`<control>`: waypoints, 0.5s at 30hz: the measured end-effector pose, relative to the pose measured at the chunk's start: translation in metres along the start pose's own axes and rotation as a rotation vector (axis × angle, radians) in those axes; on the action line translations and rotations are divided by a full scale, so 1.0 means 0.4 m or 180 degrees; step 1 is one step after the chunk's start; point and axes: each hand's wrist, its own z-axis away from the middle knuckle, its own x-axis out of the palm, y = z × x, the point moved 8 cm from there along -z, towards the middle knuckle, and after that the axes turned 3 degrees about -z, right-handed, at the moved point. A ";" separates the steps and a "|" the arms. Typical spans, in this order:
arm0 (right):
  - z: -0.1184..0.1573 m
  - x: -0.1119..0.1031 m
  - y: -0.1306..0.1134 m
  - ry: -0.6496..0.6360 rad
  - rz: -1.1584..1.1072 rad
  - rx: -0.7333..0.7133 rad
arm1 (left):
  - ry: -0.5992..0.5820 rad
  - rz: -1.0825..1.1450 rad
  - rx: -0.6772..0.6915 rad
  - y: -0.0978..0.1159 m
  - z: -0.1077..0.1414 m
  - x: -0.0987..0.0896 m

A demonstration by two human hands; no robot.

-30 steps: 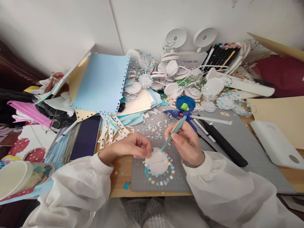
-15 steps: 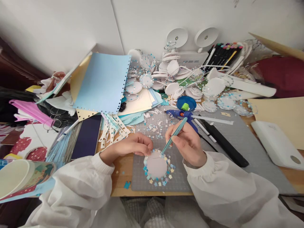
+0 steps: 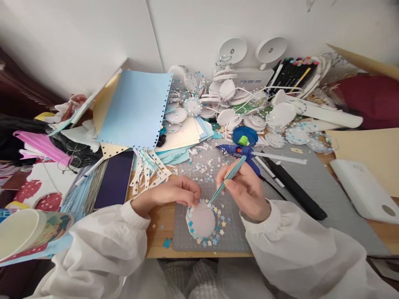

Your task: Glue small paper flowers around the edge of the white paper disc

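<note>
A round white disc (image 3: pixel 202 222) edged with small blue, cream and white paper flowers is tilted over the grey cutting mat (image 3: pixel 183 245). My left hand (image 3: pixel 181 192) pinches the disc's upper left rim between thumb and fingers. My right hand (image 3: pixel 245 189) is closed round teal tweezers (image 3: pixel 229 176), whose tips point down to the disc's upper right edge. Whether the tips touch a flower there is too small to tell. Loose paper flowers (image 3: pixel 199 168) and white scraps lie scattered on the mat beyond my hands.
Behind the right hand lie a blue glue gun (image 3: pixel 232 149), a blue lid (image 3: pixel 245 135) and a long black tool (image 3: pixel 296 189). Decorated discs (image 3: pixel 191 106) pile up at the back. Blue punched paper (image 3: pixel 134 108) and a paper cup (image 3: pixel 21 232) are on the left.
The disc has tilted and shifted a little left, its right edge turned away from the outer ring of flowers. The tweezer tips have moved slightly left with it.
</note>
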 end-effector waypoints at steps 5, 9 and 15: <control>0.002 0.014 -0.007 -0.0153 0.0143 0.0011 | 0.0028 0.0052 -0.0020 -0.003 0.001 -0.001; 0.006 0.017 -0.010 -0.0192 0.0235 -0.0022 | 0.0034 0.0112 -0.0012 -0.002 0.001 0.001; 0.006 0.017 -0.008 -0.0213 0.0295 -0.0024 | 0.0031 0.0075 -0.0010 0.000 0.000 0.001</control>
